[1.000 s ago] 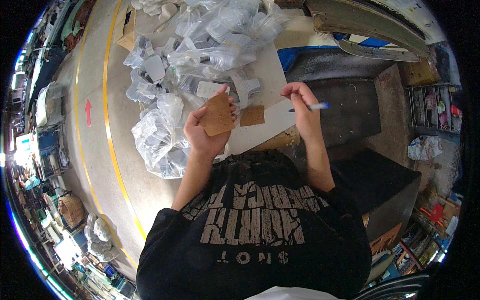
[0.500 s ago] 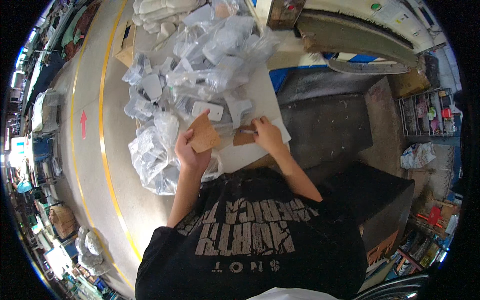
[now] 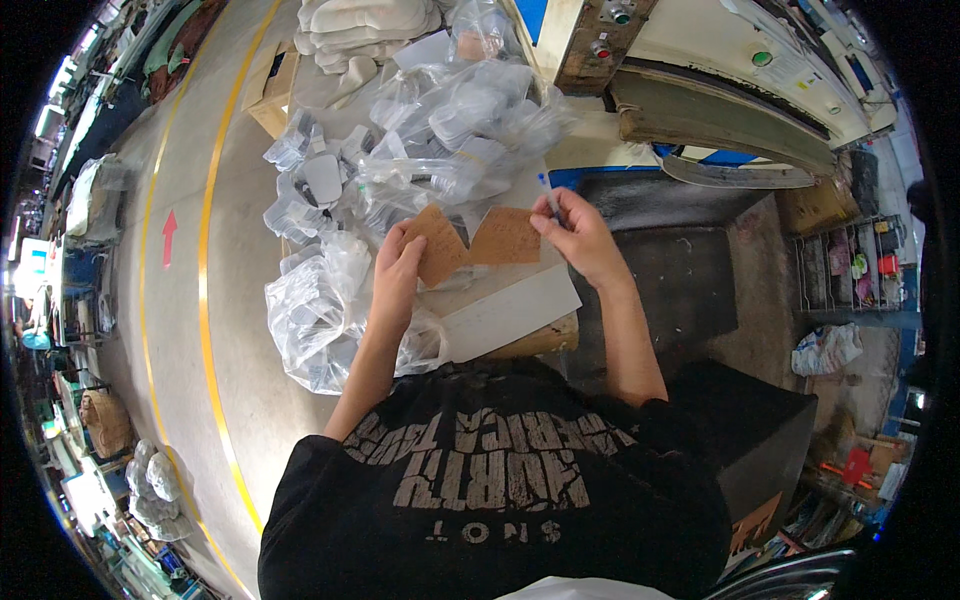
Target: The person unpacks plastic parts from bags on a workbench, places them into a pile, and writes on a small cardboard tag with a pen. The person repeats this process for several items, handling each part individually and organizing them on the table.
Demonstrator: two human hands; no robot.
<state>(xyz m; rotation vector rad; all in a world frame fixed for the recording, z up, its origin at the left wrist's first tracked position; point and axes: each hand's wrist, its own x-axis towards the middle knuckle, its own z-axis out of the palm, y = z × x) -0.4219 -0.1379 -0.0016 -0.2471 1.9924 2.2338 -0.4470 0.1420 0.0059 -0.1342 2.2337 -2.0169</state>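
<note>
In my left hand (image 3: pixel 398 265) a piece of brown cardboard (image 3: pixel 437 250) is pinched by its left edge, tilted, with faint handwriting on it. My right hand (image 3: pixel 583 238) grips a blue-ended pen (image 3: pixel 549 195), which sticks up between the fingers. Its fingertips also hold the right edge of a second brown cardboard piece (image 3: pixel 504 238), likewise written on. The two cards are side by side above the worktable, their near corners almost meeting. Behind them lie grey plastic-wrapped parts (image 3: pixel 470 115). Below the right card, a flat white board (image 3: pixel 515 310) rests along the table's near edge.
A clear plastic bag (image 3: pixel 315 310) lies left of my left forearm. White molded pieces (image 3: pixel 365 30) are stacked at the far end, beside a cardboard box (image 3: pixel 270 95). A machine with buttons (image 3: pixel 600 50) stands far right, above a dark bin-like surface (image 3: pixel 670 280). Yellow floor lines (image 3: pixel 205 250) run left.
My right hand has lifted off the table, raising the second cardboard piece and the pen. My left hand has brought its card right, close to the other one.
</note>
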